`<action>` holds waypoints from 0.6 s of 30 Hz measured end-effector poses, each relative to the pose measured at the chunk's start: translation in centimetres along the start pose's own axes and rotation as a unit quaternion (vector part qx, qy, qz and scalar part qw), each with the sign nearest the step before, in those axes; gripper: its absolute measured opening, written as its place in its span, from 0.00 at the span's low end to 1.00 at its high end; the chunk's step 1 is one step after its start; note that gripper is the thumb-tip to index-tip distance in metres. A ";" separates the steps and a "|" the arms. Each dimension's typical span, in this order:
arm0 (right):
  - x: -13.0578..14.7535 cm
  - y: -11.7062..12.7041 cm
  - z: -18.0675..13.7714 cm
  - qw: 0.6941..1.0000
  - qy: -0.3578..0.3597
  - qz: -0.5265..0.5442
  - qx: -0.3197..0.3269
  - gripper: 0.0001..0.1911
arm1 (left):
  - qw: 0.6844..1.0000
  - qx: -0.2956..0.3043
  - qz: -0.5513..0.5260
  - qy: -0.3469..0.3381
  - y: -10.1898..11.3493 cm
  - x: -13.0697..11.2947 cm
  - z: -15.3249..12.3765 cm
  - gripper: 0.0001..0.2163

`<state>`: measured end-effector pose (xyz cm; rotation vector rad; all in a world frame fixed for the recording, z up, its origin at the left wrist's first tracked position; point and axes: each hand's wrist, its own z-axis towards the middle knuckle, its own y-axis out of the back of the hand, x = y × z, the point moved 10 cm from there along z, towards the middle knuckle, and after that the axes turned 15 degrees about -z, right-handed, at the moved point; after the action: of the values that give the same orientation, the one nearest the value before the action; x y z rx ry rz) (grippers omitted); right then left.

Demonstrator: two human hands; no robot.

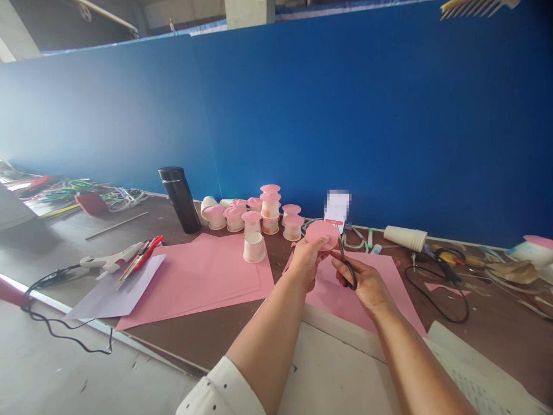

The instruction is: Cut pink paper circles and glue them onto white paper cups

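A thin, smooth pink paper disc (pixel 322 233) is pinched narrowly between the thumb and fingers of the left hand (pixel 309 258), raised above the right half of the tabletop (pixel 207 340). The right hand (pixel 365 285) is closed around the black loop handles of the scissors (pixel 349 274), whose slim blades stand at the disc's right rim; whether they bite into the paper I cannot tell. Under both hands lies a flat, straight-edged pink sheet (pixel 400 285).

Left of the arms, overlapping pink sheets (pixel 203 276) fan toward the tabletop's near edge, and an open, tapered white paper cup (pixel 254 248) stands upright on their far right corner. Behind it, along the far edge, pink-topped paper cups (pixel 250 219) cluster beside a glossy black cylindrical flask (pixel 179 199). Nested white cups (pixel 405 237) lie on their side along the far edge, farther right.

Near the left part of the near edge, a glue gun (pixel 110 257) and a red cutter (pixel 149 251) rest by a stiff lavender sheet (pixel 112 300). Bare brown surface runs between the pink sheets and the near edge, while the blue panel (pixel 302 115) walls off the far side
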<state>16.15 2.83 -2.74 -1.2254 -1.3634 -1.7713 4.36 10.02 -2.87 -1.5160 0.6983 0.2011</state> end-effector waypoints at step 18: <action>0.1 0.2 -0.1 1.000 -0.007 0.010 -0.021 0.33 | 1.000 -0.011 0.004 0.001 0.4 0.1 0.2 0.15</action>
<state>16.23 2.69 -2.57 -1.2717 -1.3243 -1.7896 4.32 10.19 -3.30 -1.5353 0.7062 0.2136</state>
